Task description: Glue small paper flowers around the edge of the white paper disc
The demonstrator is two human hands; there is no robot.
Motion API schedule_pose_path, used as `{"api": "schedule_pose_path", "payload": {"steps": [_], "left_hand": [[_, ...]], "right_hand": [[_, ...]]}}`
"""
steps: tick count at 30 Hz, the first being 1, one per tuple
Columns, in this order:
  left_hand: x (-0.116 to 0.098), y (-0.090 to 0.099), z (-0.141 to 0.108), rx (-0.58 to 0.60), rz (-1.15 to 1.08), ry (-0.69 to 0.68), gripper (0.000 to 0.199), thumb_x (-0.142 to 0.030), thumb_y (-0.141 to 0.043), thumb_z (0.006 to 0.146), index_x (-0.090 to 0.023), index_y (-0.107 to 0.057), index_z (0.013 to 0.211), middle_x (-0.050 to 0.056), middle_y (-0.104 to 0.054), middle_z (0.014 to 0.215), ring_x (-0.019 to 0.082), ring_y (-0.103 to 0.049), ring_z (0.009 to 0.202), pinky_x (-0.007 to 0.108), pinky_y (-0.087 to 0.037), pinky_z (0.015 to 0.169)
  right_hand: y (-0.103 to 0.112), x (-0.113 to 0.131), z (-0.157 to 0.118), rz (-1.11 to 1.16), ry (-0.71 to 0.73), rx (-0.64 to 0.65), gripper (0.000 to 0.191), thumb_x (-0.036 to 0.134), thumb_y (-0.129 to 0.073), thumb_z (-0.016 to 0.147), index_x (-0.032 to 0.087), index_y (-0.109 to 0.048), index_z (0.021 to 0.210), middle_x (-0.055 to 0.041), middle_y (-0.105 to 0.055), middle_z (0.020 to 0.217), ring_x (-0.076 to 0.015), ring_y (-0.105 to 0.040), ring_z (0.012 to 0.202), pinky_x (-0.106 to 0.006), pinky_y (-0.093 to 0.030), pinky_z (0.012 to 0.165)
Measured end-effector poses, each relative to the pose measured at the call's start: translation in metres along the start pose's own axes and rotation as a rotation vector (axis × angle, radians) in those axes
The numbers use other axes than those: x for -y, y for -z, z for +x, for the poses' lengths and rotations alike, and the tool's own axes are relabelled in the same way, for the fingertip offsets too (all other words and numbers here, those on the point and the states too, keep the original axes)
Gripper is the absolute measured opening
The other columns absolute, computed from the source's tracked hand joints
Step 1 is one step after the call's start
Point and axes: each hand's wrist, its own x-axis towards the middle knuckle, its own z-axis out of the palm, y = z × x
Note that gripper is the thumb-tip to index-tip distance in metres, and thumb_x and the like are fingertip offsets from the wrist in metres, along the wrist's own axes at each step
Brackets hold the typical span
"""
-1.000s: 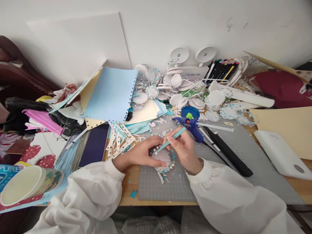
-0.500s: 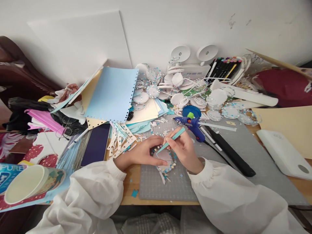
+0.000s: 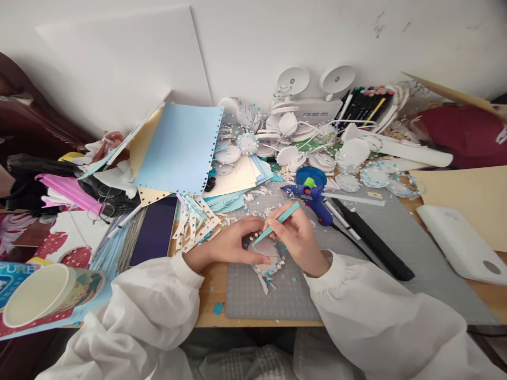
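Observation:
My left hand (image 3: 232,244) curves around a round white disc (image 3: 262,252) trimmed with small blue, white and cream paper stars, thumb near its front and fingers at the back rim. In my right hand (image 3: 299,237) are teal tweezers (image 3: 288,212), pinched and slanting down to the left. Their tip is over the disc, close to the stars on its rim; whether it grips a star is too small to tell. The disc rests on a grey cutting mat (image 3: 273,301), with white paper scraps (image 3: 263,284) at its front edge.
A blue glue gun (image 3: 312,200) lies behind my right hand, near a black bar-shaped tool (image 3: 376,245). Many decorated discs (image 3: 352,153) pile up at the back. Blue card (image 3: 178,148) and star-punched strips (image 3: 194,224) are left. A paper cup (image 3: 39,295) stands front left.
The tweezers' tip has shifted slightly left over the disc. My left hand keeps its place around the disc. The whole view has moved a little.

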Motion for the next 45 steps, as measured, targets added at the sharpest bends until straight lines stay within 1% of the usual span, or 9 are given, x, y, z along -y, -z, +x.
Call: {"api": "schedule_pose_path", "payload": {"steps": [4,10,15,23,31,38,42,45], "left_hand": [[-0.0012,0.0005,-0.0004,0.01,-0.004,0.009,0.045,-0.048,-0.071,0.075,-0.015,-0.061,0.104,0.009,-0.063,0.106,0.024,-0.058,0.098,0.034,-0.044,0.089],[-0.0011,-0.0001,0.0,-0.002,0.019,0.021,0.045,-0.049,-0.071,0.074,-0.016,-0.061,0.102,0.006,-0.062,0.097,0.022,-0.057,0.09,0.032,-0.045,0.084],[-0.0008,-0.0003,0.0,-0.005,0.011,-0.004,0.044,-0.048,-0.072,0.074,-0.016,-0.061,0.102,0.005,-0.062,0.095,0.021,-0.057,0.089,0.031,-0.045,0.082],[-0.0003,0.0,-0.0006,0.003,0.015,0.009,0.045,-0.049,-0.072,0.074,-0.015,-0.061,0.102,0.006,-0.062,0.097,0.022,-0.057,0.091,0.032,-0.045,0.083],[0.001,-0.0008,-0.0008,0.015,-0.003,0.019,0.044,-0.049,-0.072,0.075,-0.015,-0.061,0.101,0.009,-0.063,0.104,0.024,-0.057,0.096,0.033,-0.045,0.087],[0.0006,-0.0001,-0.0005,-0.014,0.043,-0.002,0.044,-0.049,-0.072,0.074,-0.015,-0.06,0.1,0.005,-0.061,0.093,0.021,-0.056,0.087,0.031,-0.044,0.081],[0.0006,-0.0006,-0.0009,-0.013,0.039,-0.005,0.044,-0.048,-0.072,0.074,-0.015,-0.061,0.101,0.006,-0.062,0.095,0.022,-0.057,0.089,0.031,-0.044,0.083],[0.0017,-0.0005,-0.0017,-0.011,0.004,-0.004,0.049,-0.049,-0.074,0.071,-0.016,-0.062,0.105,0.008,-0.063,0.101,0.024,-0.058,0.094,0.033,-0.045,0.087]], "right_hand": [[0.0003,-0.0009,0.0008,0.003,-0.013,-0.01,0.023,0.043,-0.063,0.085,0.023,-0.051,0.081,-0.0015,-0.06,0.076,-0.014,-0.055,0.063,-0.03,-0.049,0.057],[0.0028,-0.0077,0.0031,0.063,-0.015,-0.044,0.024,0.042,-0.064,0.085,0.022,-0.05,0.081,-0.0002,-0.062,0.074,-0.0126,-0.056,0.06,-0.029,-0.048,0.055],[0.0035,-0.009,0.0027,0.088,-0.01,-0.024,0.021,0.038,-0.063,0.086,0.022,-0.051,0.081,-0.0002,-0.063,0.075,-0.0117,-0.055,0.059,-0.028,-0.047,0.055],[0.0013,-0.0012,0.0012,-0.006,0.01,-0.008,0.021,0.04,-0.064,0.086,0.022,-0.052,0.08,-0.001,-0.061,0.076,-0.0129,-0.056,0.062,-0.029,-0.049,0.057],[0.0009,-0.0014,0.0005,-0.036,0.031,0.002,0.02,0.039,-0.062,0.087,0.022,-0.052,0.082,-0.0014,-0.059,0.077,-0.0139,-0.057,0.065,-0.03,-0.051,0.058],[0.0026,-0.0012,0.0014,-0.04,0.056,-0.011,0.017,0.035,-0.061,0.088,0.021,-0.052,0.083,-0.0012,-0.059,0.078,-0.0123,-0.058,0.065,-0.027,-0.051,0.057],[0.0024,-0.0014,0.0017,-0.031,0.055,-0.012,0.018,0.035,-0.062,0.087,0.021,-0.052,0.082,-0.001,-0.06,0.078,-0.0125,-0.059,0.065,-0.027,-0.05,0.056],[0.0031,-0.003,0.0028,0.012,0.067,-0.033,0.017,0.033,-0.062,0.087,0.021,-0.051,0.082,-0.0003,-0.061,0.076,-0.0117,-0.057,0.061,-0.027,-0.049,0.055]]}}
